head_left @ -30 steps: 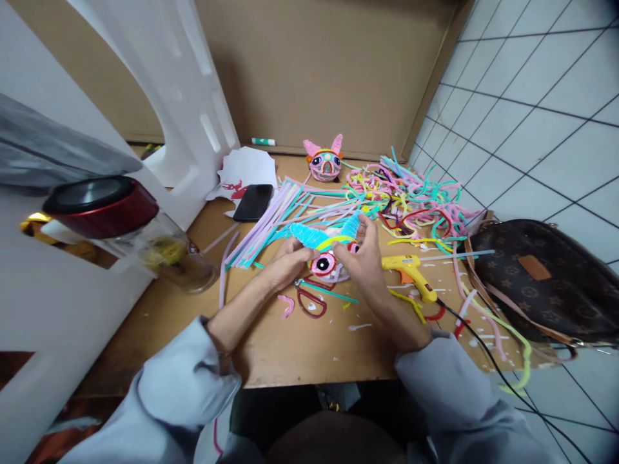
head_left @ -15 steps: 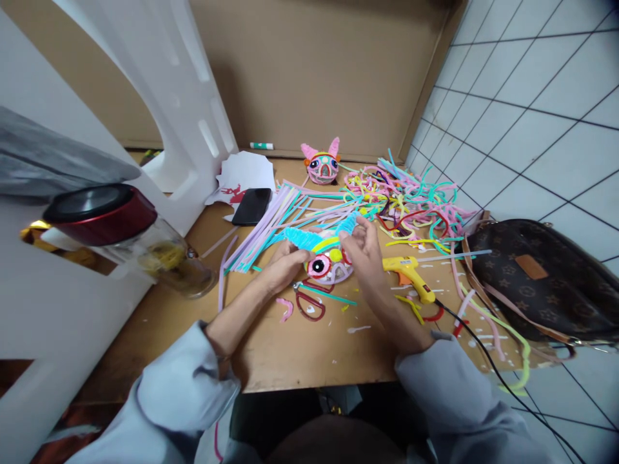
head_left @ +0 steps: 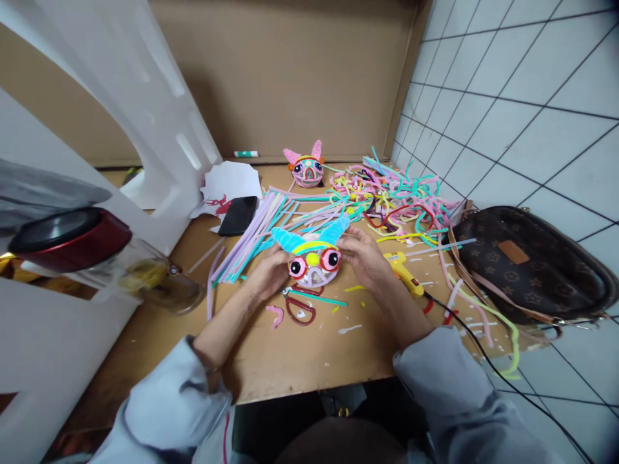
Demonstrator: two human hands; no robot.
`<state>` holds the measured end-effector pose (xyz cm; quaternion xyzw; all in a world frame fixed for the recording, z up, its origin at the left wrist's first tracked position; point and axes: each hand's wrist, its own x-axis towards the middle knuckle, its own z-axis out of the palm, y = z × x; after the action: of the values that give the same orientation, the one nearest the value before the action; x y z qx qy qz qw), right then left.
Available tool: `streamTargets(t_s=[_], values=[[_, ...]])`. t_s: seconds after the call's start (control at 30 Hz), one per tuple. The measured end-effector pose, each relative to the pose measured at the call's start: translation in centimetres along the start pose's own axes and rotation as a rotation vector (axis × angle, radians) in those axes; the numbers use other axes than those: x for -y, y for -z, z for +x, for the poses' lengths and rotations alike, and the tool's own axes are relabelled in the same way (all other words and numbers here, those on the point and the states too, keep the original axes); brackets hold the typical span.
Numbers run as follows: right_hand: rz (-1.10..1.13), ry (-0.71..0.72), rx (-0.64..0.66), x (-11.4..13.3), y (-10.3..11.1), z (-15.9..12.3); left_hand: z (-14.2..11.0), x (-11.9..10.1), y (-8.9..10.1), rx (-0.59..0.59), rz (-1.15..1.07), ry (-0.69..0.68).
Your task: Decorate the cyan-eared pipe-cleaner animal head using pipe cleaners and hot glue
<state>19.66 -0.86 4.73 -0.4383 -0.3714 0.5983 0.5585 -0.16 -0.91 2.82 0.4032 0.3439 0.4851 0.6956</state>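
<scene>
A pipe-cleaner animal face (head_left: 312, 260) with blue horns, a yellow band, two pink-ringed eyes and a pale lilac mouth stands upright facing me at the middle of the wooden table (head_left: 271, 348). My left hand (head_left: 267, 273) grips its left side and my right hand (head_left: 363, 256) grips its right side, fingers curled on it. Red-handled scissors (head_left: 300, 308) lie just in front of it. A yellow glue gun (head_left: 403, 270) lies right of my right hand.
A finished pink face (head_left: 304, 169) stands at the back. Straight pipe cleaners (head_left: 264, 225) lie left, a tangled heap (head_left: 396, 196) right. A black phone (head_left: 238, 215), a brown handbag (head_left: 527, 267), a red-lidded jar (head_left: 97, 258) and a white chair (head_left: 145, 109) surround the table.
The face has been turned from tilted sideways to upright and facing me. My right hand shifted from its top to its right side. The view swung slightly to the right.
</scene>
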Motion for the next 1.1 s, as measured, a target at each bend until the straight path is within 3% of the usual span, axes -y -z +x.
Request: streamTargets(t_s=[0.33, 1.1], values=[[-0.035, 0.095, 0.002, -0.6, -0.4, -0.2, -0.4, 0.0, -0.5, -0.009, 0.02, -0.001], [0.025, 0.05, -0.045, -0.2, -0.7, -0.5, -0.3, 0.5, -0.9, -0.043, -0.028, -0.032]])
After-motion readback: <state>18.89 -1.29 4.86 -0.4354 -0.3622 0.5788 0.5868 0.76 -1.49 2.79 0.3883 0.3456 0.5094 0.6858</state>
